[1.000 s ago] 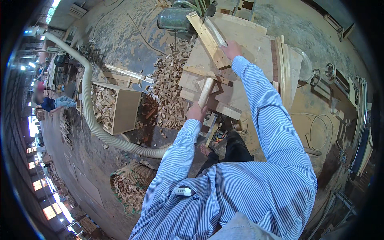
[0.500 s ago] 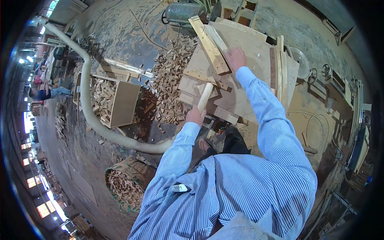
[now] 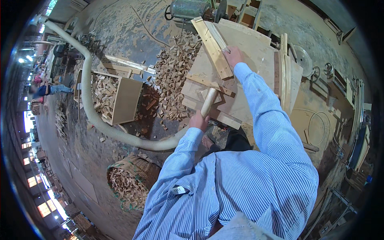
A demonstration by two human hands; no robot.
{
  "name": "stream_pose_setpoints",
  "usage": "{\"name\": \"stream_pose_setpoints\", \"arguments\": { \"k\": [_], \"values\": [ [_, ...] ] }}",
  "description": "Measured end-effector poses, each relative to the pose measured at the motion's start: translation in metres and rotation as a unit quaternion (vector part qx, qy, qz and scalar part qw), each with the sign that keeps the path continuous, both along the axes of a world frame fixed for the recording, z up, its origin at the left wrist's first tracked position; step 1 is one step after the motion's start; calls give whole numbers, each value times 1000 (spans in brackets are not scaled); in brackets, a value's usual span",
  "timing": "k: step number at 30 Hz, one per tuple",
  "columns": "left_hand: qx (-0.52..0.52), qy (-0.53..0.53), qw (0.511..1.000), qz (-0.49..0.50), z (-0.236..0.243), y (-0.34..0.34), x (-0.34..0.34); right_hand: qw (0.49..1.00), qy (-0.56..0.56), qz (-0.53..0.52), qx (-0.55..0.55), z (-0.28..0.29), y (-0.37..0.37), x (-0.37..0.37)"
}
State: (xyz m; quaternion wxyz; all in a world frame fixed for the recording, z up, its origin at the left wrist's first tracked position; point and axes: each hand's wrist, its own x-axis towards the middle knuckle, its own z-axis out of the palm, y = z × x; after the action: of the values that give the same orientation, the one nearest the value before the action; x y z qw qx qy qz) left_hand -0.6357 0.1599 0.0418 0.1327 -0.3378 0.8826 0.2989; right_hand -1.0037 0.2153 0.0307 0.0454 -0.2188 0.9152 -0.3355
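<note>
At the far middle of the scene, on a broad, tan plywood tabletop (image 3: 256, 52), I see a narrow, pale wooden strip (image 3: 217, 35) lying along the right side of a long, yellowish wooden board (image 3: 213, 49). The right hand (image 3: 234, 57) is closed on the strip's near end; the left hand (image 3: 199, 122), nearer and to the left, is clamped round a thick, round, pale wooden handle (image 3: 209, 102) — I cannot tell from here whether that is fixed to anything.

My worry is the dark, round disc (image 3: 220, 11) beyond the strip, next to a green, cylindrical metal motor (image 3: 190, 10). I cannot tell whether it turns; if it does, a strip skewed away from the board could bind or kick back, and a slipping grip could carry the right hand toward it. On the left, the heap of small, tan wooden offcuts (image 3: 176, 60) could shed a piece and cause a jam, and the ribbed, cream hose (image 3: 154, 144) runs close by the striped blue left sleeve (image 3: 180, 150) — a sideways swing might snag it
</note>
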Motion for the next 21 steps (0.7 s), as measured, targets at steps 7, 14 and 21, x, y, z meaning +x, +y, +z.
{"name": "stream_pose_setpoints", "arguments": {
  "k": [7,14,21],
  "values": [
    [14,-3,1000,13,2,1,-14,1000,7,6,2,-7,-7,-21],
    [18,13,1000,13,-5,0,-54,1000,4,-5,-23,-5,-6,-59],
    [7,4,1000,9,-7,-1,-101,1000,1,-19,-16,-9,-7,-104]
  ]
}}
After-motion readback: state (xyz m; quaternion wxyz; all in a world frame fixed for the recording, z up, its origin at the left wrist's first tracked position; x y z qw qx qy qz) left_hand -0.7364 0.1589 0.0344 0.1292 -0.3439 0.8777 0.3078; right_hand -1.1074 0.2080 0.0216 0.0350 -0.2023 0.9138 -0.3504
